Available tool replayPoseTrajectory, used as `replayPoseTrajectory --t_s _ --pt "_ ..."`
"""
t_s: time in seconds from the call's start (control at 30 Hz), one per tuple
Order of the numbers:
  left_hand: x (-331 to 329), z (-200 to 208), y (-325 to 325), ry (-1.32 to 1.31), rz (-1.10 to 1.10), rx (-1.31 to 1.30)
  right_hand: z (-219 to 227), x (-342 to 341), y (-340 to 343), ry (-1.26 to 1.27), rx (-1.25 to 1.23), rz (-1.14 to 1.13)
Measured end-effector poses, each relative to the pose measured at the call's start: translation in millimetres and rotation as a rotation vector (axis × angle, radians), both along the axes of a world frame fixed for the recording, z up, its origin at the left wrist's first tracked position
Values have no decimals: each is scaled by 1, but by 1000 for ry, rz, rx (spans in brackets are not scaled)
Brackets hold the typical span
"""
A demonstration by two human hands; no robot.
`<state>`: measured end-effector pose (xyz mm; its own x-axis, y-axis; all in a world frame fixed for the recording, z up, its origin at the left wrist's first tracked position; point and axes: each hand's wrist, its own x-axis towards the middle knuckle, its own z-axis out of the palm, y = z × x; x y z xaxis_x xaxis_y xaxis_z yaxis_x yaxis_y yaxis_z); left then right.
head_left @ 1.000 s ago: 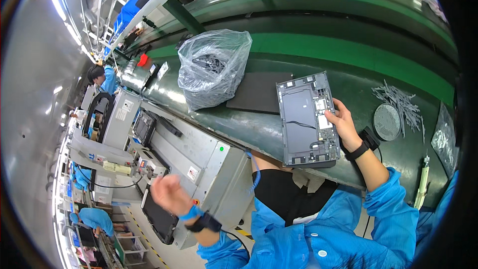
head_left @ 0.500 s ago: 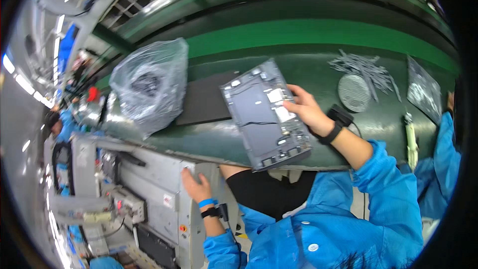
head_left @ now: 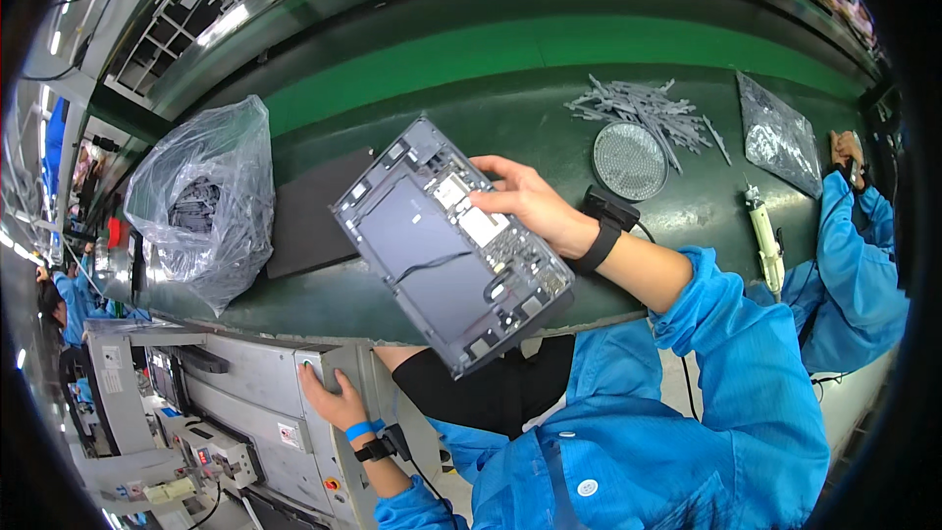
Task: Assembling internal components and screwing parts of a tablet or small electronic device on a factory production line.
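Note:
A dark grey tablet-like housing (head_left: 412,270) with an exposed circuit board hangs tilted over the bench's front edge. My right hand (head_left: 525,198) grips its right long side, thumb over the board and the other fingers mostly behind it. A thin black cable crosses the housing's inside. My left hand (head_left: 334,398) is low at the left, fingers apart and holding nothing. Its index fingertip meets a small green button on the grey machine (head_left: 250,397). Each wrist wears a black strap with a small box; the left also has a blue band.
On the green bench (head_left: 510,98) are a dark flat pad (head_left: 316,216), a clear bag of dark parts (head_left: 201,206), a pile of grey strips (head_left: 648,113), a round dish (head_left: 630,162), a silvery bag (head_left: 777,132) and a pale electric screwdriver (head_left: 763,236). A co-worker's hands (head_left: 846,155) are at right.
The whole view has shifted, so most things sit farther left. In my right hand the housing has turned counter-clockwise and leans more. My left hand remains at the machine's corner.

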<state>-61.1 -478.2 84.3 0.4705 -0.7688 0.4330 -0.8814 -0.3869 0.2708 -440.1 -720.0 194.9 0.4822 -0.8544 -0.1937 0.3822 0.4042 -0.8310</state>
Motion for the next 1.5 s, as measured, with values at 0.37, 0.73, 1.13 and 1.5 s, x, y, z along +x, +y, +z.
replayPoseTrajectory --t_s 0.37,0.73,1.13,1.5 --pt "-148 166 -28 1678 -389 -604 71 10 70 -43 -124 390" --pt "-165 177 3 1561 -238 -513 86 -15 59 81 -257 762" --pt "-135 164 13 2068 -395 -271 81 -45 0 219 -368 850" --pt "-141 199 17 1897 -370 -105 103 -54 4 323 -596 622"
